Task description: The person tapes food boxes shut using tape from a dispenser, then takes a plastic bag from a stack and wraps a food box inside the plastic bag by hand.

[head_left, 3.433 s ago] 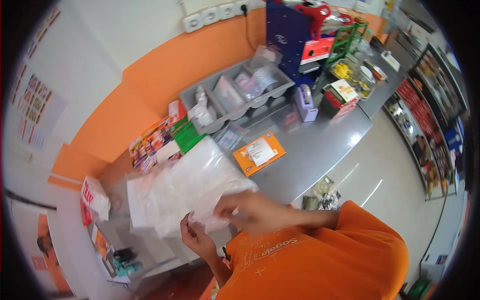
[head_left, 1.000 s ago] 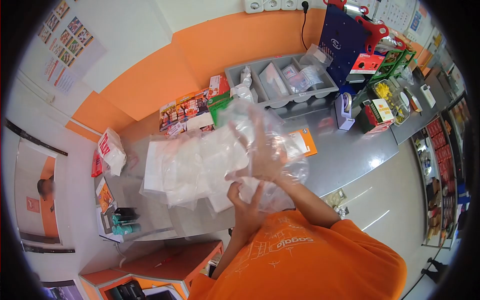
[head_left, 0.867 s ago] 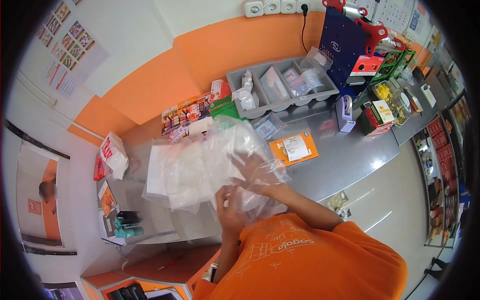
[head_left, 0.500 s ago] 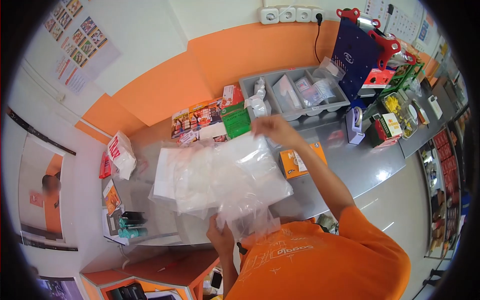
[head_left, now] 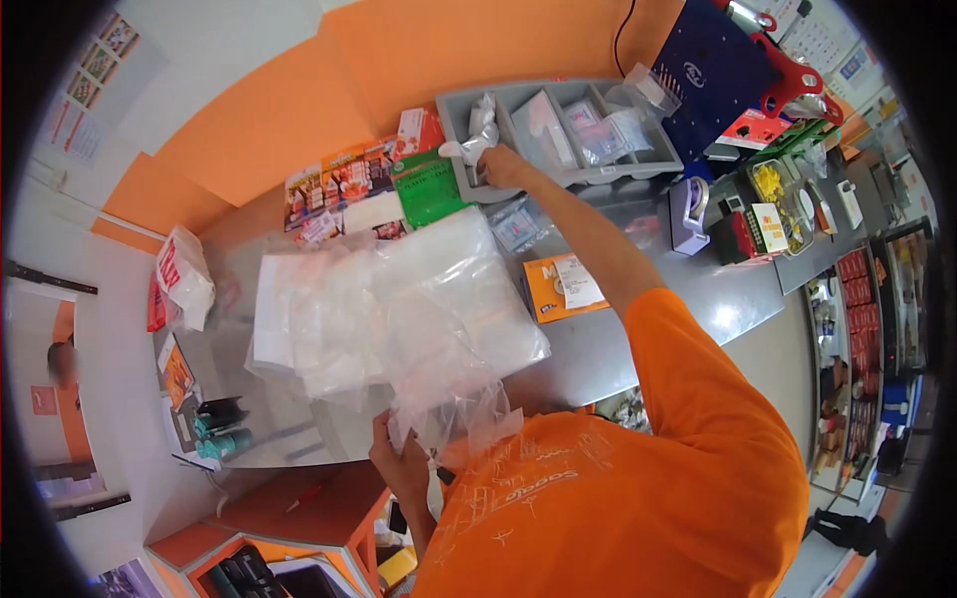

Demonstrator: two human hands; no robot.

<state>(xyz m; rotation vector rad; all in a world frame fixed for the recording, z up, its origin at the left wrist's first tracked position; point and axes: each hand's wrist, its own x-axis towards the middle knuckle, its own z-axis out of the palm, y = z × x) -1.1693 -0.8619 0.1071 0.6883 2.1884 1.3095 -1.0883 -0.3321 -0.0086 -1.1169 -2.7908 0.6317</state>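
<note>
My left hand (head_left: 401, 456) is closed on the near edge of a crumpled clear plastic bag (head_left: 449, 384) at the counter's front edge. That bag overlaps a wide stack of clear plastic bags (head_left: 439, 264) lying flat on the counter. Farther back, my right hand (head_left: 503, 167) dips into the left compartment of a grey divided tray (head_left: 608, 177). Its fingers are bent together beside a white plastic-wrapped bundle (head_left: 482, 125); their tips are hidden, so I cannot make out what they hold.
Behind the stack lie a green packet (head_left: 427, 187) and printed leaflets (head_left: 339, 189). An orange box (head_left: 548, 289) with a receipt sits under my right arm. A tape dispenser (head_left: 688, 214) stands to the right, a white plastic bag (head_left: 185, 277) to the left.
My right hand has moved from the far edge of the plastic bags back into the grey tray. My left hand stays on the crumpled bag. The view has shifted.
</note>
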